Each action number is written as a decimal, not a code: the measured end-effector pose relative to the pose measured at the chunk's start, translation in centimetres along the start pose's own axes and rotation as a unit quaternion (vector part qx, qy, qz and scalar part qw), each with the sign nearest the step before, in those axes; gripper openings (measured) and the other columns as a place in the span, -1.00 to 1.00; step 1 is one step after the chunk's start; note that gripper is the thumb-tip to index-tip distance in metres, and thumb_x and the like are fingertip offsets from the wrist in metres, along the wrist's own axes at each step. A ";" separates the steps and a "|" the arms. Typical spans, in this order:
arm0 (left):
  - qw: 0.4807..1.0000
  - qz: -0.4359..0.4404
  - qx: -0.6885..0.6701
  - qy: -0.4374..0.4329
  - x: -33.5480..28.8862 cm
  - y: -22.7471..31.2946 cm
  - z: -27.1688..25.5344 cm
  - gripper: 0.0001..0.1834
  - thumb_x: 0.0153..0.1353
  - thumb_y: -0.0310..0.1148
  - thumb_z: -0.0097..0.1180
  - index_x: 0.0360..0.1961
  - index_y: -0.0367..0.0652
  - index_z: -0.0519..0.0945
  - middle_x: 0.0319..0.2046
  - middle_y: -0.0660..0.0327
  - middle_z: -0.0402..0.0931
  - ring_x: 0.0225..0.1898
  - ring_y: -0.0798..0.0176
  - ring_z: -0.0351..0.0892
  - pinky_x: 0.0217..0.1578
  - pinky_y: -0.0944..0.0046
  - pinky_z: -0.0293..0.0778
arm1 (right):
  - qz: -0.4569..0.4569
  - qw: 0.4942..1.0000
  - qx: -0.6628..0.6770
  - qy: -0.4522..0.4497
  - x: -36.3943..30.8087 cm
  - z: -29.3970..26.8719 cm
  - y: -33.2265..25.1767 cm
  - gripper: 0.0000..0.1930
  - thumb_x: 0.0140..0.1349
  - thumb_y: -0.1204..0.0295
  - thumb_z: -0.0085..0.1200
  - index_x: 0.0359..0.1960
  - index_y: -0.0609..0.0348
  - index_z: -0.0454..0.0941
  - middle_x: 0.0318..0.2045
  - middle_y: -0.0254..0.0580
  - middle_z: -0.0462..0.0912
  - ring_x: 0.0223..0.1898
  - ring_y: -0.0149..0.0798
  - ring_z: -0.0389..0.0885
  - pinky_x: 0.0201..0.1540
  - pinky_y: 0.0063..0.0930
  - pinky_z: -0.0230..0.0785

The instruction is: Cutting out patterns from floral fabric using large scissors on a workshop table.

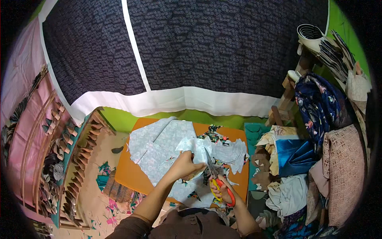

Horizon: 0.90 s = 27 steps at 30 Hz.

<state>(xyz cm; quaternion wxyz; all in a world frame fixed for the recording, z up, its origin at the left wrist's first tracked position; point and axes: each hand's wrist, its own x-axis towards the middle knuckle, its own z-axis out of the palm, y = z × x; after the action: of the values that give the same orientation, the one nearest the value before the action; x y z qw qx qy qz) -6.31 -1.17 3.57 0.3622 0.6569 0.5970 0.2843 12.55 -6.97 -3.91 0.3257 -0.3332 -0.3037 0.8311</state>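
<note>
Near the middle of the table, my left hand is closed on a white fabric piece, thumb pressed over its edge. My right hand grips scissors with red and yellow handles. Their blades point away from me and lie against the right side of the white piece; whether they are cutting into it is too small to tell. Under and left of my hands spreads a large pale patterned cloth. Pale scraps and dark floral scraps lie to the right.
All this lies on an orange table. On the left stands a wooden rack with rows of shoe-shaped pieces. Folded fabrics, including a shiny blue one, pile up at the right. Coloured scraps litter the floor. A dark patterned curtain hangs behind.
</note>
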 end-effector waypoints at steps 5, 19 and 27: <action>0.999 0.011 0.006 -0.031 0.4 -1.8 0.1 -0.56 -0.31 -0.17 0.23 -0.75 -0.39 0.36 -0.81 0.12 0.29 -0.75 0.28 0.28 -0.70 0.28 0.21 | -0.043 0.998 -0.001 -0.049 0.5 -0.1 0.6 -0.61 0.01 0.13 -0.08 -0.20 0.09 0.24 -0.60 -0.48 0.23 -0.67 -0.61 0.13 -0.68 -0.75 -0.02; 0.989 0.033 -0.088 0.113 0.5 -2.9 1.0 -0.48 -0.25 -0.09 0.22 -0.78 -0.39 0.32 -0.82 0.11 0.26 -0.75 0.32 0.20 -0.72 0.28 0.17 | 0.007 0.997 -0.064 0.033 1.2 1.4 -0.7 -0.23 -0.25 -0.31 -0.11 -0.19 0.10 0.16 -0.55 -0.44 0.15 -0.61 -0.62 0.07 -0.62 -0.81 -0.07; 0.978 0.043 -0.116 0.170 0.9 -4.4 2.2 -0.48 -0.23 -0.10 0.22 -0.82 -0.37 0.30 -0.87 0.14 0.21 -0.79 0.33 0.15 -0.76 0.27 0.13 | -0.104 0.981 -0.164 -0.003 1.9 2.4 0.7 -0.20 -0.28 -0.30 -0.06 -0.15 0.08 0.12 -0.53 -0.45 0.15 -0.61 -0.59 0.09 -0.58 -0.76 -0.02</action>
<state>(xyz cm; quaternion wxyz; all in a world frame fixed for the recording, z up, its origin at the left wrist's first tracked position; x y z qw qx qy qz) -6.92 -0.44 -1.36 0.3168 0.5775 0.5837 0.4747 9.44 -6.66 -3.67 0.3503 -0.3463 -0.4699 0.7325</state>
